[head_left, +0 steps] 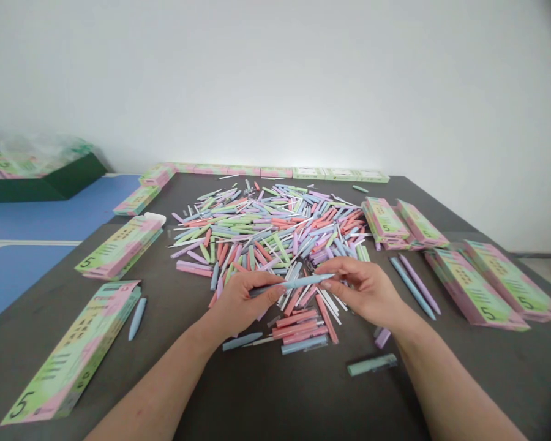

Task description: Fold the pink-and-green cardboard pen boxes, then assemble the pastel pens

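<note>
Between my two hands a light blue pen barrel (305,282) is held almost level, its pointed tip toward the right. My left hand (245,300) is closed around its left end, thumb and fingers pressed on it. The fingertips of my right hand (360,288) pinch near the tip. Behind and below the hands spreads a large pile of pen parts (261,233) in blue, green, purple and red, with thin white refills among them. Just under the hands lie several red barrels (300,324) and a blue cap (304,345).
Printed cartons stand left (73,349) and right (482,288), and a carton row (261,171) lines the far edge. A blue and a purple pen (420,285) lie right. A green cap (371,365) lies near the front. A dark green box (50,180) sits far left.
</note>
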The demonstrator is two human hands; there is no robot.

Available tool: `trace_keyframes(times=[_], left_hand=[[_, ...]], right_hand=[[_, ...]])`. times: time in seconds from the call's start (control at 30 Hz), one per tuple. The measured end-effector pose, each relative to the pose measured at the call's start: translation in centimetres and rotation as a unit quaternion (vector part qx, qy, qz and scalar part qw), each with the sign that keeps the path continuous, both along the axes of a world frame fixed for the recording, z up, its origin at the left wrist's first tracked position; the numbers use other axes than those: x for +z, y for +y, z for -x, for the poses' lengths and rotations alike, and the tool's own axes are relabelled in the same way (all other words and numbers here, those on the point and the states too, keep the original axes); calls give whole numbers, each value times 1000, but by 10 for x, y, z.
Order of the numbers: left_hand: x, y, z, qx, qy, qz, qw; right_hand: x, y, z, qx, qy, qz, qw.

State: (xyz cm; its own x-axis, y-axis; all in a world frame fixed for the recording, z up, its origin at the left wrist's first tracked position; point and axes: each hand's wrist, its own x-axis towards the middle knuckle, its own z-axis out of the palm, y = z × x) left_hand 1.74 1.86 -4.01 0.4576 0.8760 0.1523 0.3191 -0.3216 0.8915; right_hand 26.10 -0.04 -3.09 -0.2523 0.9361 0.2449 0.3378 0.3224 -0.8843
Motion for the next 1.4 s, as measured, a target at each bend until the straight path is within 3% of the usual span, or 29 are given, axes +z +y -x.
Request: trace_keyframes(times=[0.13, 0.33, 0.53, 0.7, 0.83, 1.07, 1.2, 1.4], left_hand=[[-1, 0, 0, -3, -13, -16, 1000], [-2, 0, -1, 0, -26, -68, 997], [-1, -1, 1, -6, -42, 6, 999], [-1, 1, 3, 1, -47, 17, 999], [-1, 1, 4, -9, -44, 39, 998], [-1, 2, 6, -25, -32, 61, 997], [-2, 3, 5, -26, -16, 24, 999], [-2, 1, 4, -28, -4, -117, 993]], right_hand=[[-2, 1, 0, -32, -42, -40, 998], [-4, 1, 4, -46, -19, -8, 999], [-3, 0, 2, -14, 21, 10, 1000], [0, -1, -2, -24, -69, -78, 994], [5, -2, -4, 31, -80, -154, 984], [7, -1, -6, 77, -119, -176, 974], [4, 1, -7, 97, -163, -199, 961], [5, 0, -5, 97, -158, -162, 969]])
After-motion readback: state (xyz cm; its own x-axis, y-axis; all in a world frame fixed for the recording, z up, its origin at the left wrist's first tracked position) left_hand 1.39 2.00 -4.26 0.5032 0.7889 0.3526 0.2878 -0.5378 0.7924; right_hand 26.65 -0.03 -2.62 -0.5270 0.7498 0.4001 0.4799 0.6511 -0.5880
